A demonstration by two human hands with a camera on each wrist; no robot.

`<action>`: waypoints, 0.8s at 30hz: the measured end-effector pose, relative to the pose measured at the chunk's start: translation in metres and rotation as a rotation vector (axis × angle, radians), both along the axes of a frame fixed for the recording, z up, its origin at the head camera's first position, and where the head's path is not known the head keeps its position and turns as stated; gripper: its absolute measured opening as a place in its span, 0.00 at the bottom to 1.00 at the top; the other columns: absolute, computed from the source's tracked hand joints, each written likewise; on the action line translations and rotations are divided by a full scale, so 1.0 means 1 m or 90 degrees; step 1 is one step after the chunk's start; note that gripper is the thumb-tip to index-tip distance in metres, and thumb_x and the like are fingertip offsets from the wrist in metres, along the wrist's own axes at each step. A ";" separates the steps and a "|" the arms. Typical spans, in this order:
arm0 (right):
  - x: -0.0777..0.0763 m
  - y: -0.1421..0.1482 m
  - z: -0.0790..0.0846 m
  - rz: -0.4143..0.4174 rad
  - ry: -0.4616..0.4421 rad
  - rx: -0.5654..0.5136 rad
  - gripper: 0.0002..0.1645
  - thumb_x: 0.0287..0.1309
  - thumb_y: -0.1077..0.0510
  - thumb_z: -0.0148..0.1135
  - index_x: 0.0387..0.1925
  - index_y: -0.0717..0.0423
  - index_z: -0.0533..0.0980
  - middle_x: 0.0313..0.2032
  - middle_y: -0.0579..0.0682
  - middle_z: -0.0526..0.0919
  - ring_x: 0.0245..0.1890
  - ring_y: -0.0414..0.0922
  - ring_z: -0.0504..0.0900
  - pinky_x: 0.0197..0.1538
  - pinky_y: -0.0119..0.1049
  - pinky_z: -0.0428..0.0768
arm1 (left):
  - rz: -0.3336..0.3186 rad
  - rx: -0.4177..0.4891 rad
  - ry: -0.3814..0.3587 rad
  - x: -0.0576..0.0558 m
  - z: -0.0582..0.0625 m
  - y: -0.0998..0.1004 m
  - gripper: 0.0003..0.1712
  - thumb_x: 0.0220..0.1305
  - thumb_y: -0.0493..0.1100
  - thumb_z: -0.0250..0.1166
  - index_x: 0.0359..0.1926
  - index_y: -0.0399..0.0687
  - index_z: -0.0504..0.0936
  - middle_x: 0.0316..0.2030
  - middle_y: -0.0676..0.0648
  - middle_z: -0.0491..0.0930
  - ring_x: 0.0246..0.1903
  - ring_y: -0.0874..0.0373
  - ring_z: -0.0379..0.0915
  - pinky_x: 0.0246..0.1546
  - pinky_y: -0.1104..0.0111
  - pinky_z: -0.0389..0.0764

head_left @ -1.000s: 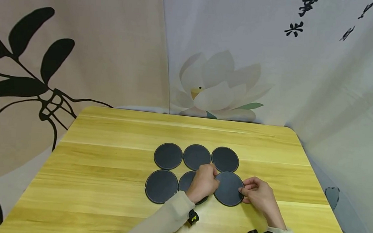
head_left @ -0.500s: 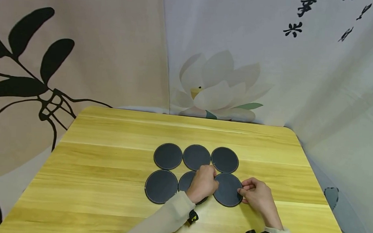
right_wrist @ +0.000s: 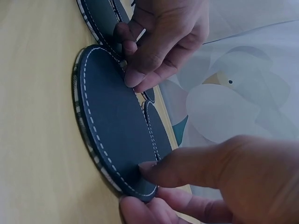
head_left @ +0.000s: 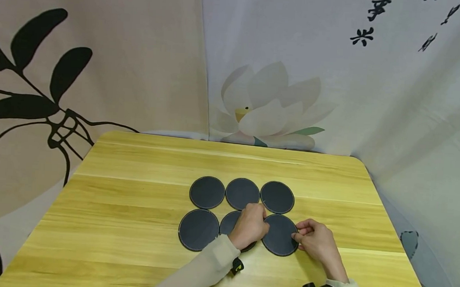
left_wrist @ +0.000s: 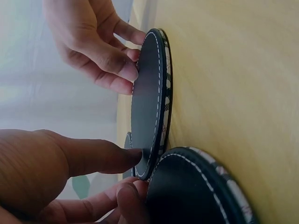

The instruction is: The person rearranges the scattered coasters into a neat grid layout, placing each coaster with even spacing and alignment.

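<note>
Six-like rows aside, several round black coasters with pale stitched rims lie in two rows in the head view. At the front right lies one coaster (head_left: 280, 236), whose left edge my left hand (head_left: 249, 226) pinches. Its right edge is pinched by my right hand (head_left: 318, 242). In the left wrist view the left thumb (left_wrist: 105, 156) presses on top of that coaster (left_wrist: 147, 98), with fingers by its rim. The right wrist view has the right thumb (right_wrist: 187, 165) on its face (right_wrist: 112, 112). My left hand partly covers the front middle coaster (head_left: 230, 221).
The back row holds a left coaster (head_left: 207, 192), a middle one and a right coaster (head_left: 277, 196), close together. A front left coaster (head_left: 199, 230) lies beside the covered one. The wooden table (head_left: 110, 224) backs onto a printed curtain (head_left: 148, 59).
The front right coaster has shifted slightly left and towards the front middle one. My right hand has moved slightly left with it; the left hand has barely moved.
</note>
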State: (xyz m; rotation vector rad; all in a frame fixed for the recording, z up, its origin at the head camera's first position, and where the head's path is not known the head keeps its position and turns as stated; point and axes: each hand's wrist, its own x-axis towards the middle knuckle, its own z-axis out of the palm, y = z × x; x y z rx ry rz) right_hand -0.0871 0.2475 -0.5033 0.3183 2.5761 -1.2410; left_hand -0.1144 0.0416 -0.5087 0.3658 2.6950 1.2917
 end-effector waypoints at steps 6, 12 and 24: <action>0.001 0.002 -0.003 0.017 0.016 0.008 0.17 0.56 0.62 0.74 0.45 0.64 0.80 0.33 0.52 0.80 0.31 0.43 0.80 0.31 0.34 0.86 | -0.006 0.007 -0.018 0.000 0.001 0.000 0.31 0.45 0.22 0.55 0.13 0.58 0.47 0.15 0.58 0.39 0.16 0.65 0.31 0.15 0.75 0.38; 0.000 0.003 -0.005 0.030 0.022 0.019 0.16 0.56 0.61 0.75 0.43 0.62 0.80 0.32 0.51 0.80 0.30 0.42 0.80 0.30 0.33 0.84 | -0.006 0.012 -0.024 0.000 0.001 -0.001 0.30 0.44 0.22 0.54 0.13 0.58 0.48 0.15 0.58 0.40 0.16 0.65 0.31 0.15 0.75 0.39; -0.001 0.003 -0.004 0.044 0.030 0.051 0.16 0.55 0.59 0.76 0.42 0.61 0.81 0.33 0.50 0.82 0.31 0.42 0.79 0.30 0.31 0.78 | 0.000 0.014 -0.028 -0.002 -0.001 -0.001 0.29 0.44 0.22 0.55 0.16 0.58 0.48 0.17 0.58 0.39 0.17 0.65 0.32 0.17 0.74 0.39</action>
